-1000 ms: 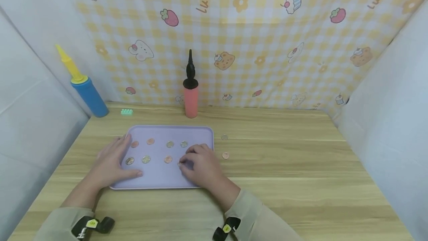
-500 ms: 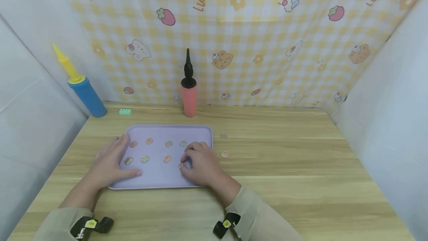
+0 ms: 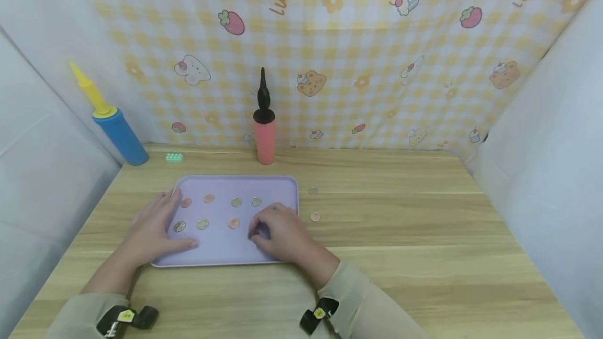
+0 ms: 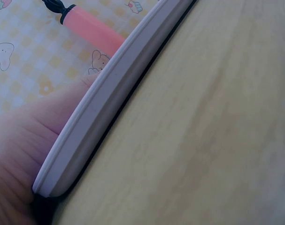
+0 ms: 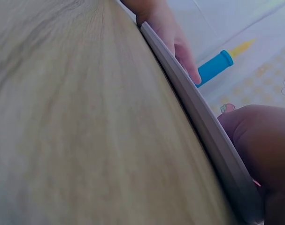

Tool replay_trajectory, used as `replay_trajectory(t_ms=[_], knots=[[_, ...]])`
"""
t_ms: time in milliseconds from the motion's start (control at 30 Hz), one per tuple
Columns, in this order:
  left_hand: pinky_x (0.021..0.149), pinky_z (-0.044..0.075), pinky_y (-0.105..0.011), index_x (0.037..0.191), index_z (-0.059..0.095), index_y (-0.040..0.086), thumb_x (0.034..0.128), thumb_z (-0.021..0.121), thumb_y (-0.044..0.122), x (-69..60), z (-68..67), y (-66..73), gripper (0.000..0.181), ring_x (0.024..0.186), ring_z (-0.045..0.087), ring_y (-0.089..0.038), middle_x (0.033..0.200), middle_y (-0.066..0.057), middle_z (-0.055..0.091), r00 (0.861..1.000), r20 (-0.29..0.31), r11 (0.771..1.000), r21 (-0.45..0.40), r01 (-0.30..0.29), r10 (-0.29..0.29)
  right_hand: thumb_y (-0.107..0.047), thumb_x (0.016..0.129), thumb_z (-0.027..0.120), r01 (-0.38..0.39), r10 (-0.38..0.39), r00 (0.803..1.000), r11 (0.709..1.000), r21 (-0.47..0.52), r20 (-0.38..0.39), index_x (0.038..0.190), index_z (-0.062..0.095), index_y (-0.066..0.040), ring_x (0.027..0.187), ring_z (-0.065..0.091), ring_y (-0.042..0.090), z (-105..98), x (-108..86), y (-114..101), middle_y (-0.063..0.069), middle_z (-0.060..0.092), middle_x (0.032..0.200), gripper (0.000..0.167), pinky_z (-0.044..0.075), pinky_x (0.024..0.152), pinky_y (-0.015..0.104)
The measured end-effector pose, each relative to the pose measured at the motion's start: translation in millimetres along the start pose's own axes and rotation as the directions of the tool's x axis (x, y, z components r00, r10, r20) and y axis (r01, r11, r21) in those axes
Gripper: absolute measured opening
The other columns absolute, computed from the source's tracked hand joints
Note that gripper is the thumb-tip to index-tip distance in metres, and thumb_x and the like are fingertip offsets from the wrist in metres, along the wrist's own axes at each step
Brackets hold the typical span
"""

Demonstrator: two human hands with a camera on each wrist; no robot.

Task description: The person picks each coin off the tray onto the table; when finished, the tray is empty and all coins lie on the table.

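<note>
A lilac tray (image 3: 214, 258) holds several copper and silver coins, among them a copper coin (image 3: 234, 223) and a silver coin (image 3: 202, 224). My left hand (image 3: 153, 229) rests over the tray's left edge, thumb and fingers extended. Over the tray's right part, my right hand (image 3: 282, 232) has its thumb and forefinger curled together low at the surface; the coin seen there just before is hidden by the fingertips. The left wrist view shows the tray's side wall (image 4: 102, 98) with the left hand (image 4: 39, 126) behind it. In the right wrist view, the right hand (image 5: 264, 140) is beyond the tray wall.
Right of the tray lie a silver coin (image 3: 313, 191) and a copper coin (image 3: 315, 216) on the wooden table (image 3: 400, 224). Behind stand a pink pump (image 3: 266, 143) and a leaning blue pump (image 3: 123, 137), with a small green block (image 3: 174, 157) between them.
The right fingertips have shifted slightly left over the tray, and the coin visible at them is now covered. My left hand stays at the tray's edge. The head view has shifted a little.
</note>
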State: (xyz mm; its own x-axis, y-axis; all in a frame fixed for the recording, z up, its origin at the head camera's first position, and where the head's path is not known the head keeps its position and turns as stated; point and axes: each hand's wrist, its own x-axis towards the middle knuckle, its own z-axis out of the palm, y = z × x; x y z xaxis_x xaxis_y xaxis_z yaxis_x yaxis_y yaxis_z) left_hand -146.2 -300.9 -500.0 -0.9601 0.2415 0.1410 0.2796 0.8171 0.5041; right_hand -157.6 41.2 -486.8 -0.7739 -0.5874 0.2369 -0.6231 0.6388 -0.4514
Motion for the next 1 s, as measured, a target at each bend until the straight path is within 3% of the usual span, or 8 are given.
replay_trajectory(t_ms=[200,367,600,1000], knots=[[0.111,0.011,-0.086,0.168,0.019,-0.002,0.0704,0.096,0.056,-1.0,0.7,-0.2,0.138,0.152,0.019,-0.063,0.17,-0.033,0.023,1.0,-0.011,1.0,0.001,-0.01,0.01,-0.014,0.09,0.085,0.081,-0.076,0.996,0.99,0.114,-0.052,0.101,0.085,-0.024,0.101,0.061,0.004,0.0,-3.3,1.4,-0.018,0.076,0.096,0.015,0.048,0.091,0.019],[0.112,0.01,-0.086,0.169,0.018,-0.001,0.0704,0.096,0.056,-1.5,1.1,-0.9,0.138,0.152,0.018,-0.063,0.17,-0.033,0.023,1.0,-0.018,1.0,-0.008,-0.016,0.015,-0.004,0.082,0.087,0.163,-0.141,0.979,0.975,0.154,-0.149,0.101,0.086,-0.015,0.093,0.067,0.006,2.9,-2.1,5.0,-0.011,0.079,0.092,0.023,0.051,0.088,0.018],[0.113,0.011,-0.085,0.168,0.019,-0.002,0.0711,0.096,0.055,-0.8,1.1,-0.7,0.137,0.152,0.019,-0.063,0.169,-0.034,0.024,1.0,-0.018,1.0,-0.004,-0.022,0.022,-0.006,0.086,0.088,0.088,-0.049,0.979,0.978,0.191,-0.2,0.104,0.087,-0.014,0.091,0.067,0.005,5.1,-1.4,6.1,-0.008,0.081,0.096,0.02,0.052,0.086,0.016],[0.112,0.013,-0.086,0.168,0.019,-0.002,0.0706,0.097,0.054,-0.5,1.2,-2.1,0.137,0.152,0.02,-0.063,0.169,-0.034,0.024,0.999,-0.026,1.0,-0.001,-0.031,0.031,-0.011,0.093,0.085,0.02,-0.001,0.99,0.991,0.135,-0.141,0.123,0.082,-0.012,0.1,0.069,0.009,4.3,-1.6,3.5,-0.008,0.08,0.106,0.03,0.054,0.089,0.021]])
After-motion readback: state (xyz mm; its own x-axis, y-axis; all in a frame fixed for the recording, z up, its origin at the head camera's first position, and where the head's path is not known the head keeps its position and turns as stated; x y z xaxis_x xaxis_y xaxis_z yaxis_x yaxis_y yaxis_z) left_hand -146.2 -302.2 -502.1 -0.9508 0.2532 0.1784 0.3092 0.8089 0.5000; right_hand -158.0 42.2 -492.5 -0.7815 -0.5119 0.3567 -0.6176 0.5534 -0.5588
